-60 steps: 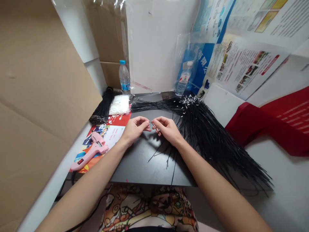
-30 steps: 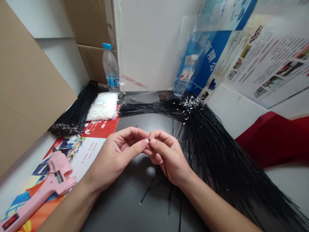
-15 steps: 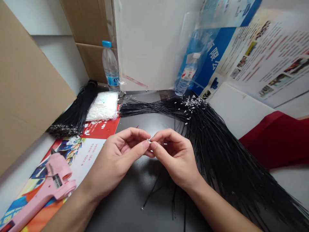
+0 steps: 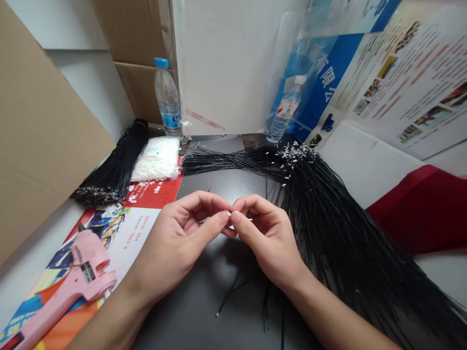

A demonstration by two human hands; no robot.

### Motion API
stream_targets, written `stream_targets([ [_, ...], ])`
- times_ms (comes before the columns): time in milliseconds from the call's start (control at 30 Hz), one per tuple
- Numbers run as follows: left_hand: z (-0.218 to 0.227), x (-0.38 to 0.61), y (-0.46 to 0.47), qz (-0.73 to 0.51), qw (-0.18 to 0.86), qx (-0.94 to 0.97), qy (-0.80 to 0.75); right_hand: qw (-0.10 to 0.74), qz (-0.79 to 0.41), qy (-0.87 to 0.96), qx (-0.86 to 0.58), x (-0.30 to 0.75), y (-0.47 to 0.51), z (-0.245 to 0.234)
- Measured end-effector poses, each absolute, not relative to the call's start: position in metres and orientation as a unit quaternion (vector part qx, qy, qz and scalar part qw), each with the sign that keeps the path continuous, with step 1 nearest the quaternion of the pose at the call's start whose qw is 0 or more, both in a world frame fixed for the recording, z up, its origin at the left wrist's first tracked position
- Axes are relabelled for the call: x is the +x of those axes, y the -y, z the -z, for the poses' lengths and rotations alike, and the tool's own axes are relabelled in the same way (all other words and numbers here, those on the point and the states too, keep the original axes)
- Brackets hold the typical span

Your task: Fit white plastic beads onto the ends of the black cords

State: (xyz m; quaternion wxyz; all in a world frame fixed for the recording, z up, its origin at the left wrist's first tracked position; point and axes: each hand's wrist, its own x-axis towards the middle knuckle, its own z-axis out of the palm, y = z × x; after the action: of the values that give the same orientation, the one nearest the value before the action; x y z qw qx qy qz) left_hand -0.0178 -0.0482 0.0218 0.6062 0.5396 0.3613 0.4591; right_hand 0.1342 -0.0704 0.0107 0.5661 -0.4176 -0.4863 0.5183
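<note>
**Left hand (image 4: pixel 177 233) and right hand (image 4: pixel 266 238) part slightly around a tiny white piece (image 4: pixel 228 212)**

Since the last view, the fingertips have opened a little, and the hands now meet only at their tips. The thumb and forefinger (image 4: pixel 222 217) of the left hand and those of the right close on the tiny white piece, above the middle of the dark worktop (image 4: pixel 189 316). The other fingers curl loosely and hold nothing. Whether a wire runs into the piece is too small to tell.

A slip of the fingertips could drop the piece among the black wires (image 4: pixel 328 228) fanned just beside the right hand, where it would be hard to find. A careless turn of the right wrist could snag those loose wires and drag them out of place.

Beyond the worktop's far left corner lie a bag of white pieces (image 4: pixel 156 159) and a black wire bundle (image 4: pixel 118 165). A pink glue gun (image 4: pixel 85 267) rests on a printed mat (image 4: pixel 140 228) off its left edge. Two water bottles (image 4: pixel 168 95) stand behind, below a printed poster (image 4: pixel 404 82), with a cardboard sheet (image 4: pixel 47 126) on the left and a red object (image 4: pixel 419 209) on the right
</note>
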Motion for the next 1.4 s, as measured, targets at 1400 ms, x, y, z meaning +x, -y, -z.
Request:
stream_targets([
  [1400, -0.022, -0.0184, 0.0476, -0.446, 0.525, 0.603, -0.401, 0.494, -0.422, 0.568, -0.505, 0.1418, 0.0704, -0.0161],
])
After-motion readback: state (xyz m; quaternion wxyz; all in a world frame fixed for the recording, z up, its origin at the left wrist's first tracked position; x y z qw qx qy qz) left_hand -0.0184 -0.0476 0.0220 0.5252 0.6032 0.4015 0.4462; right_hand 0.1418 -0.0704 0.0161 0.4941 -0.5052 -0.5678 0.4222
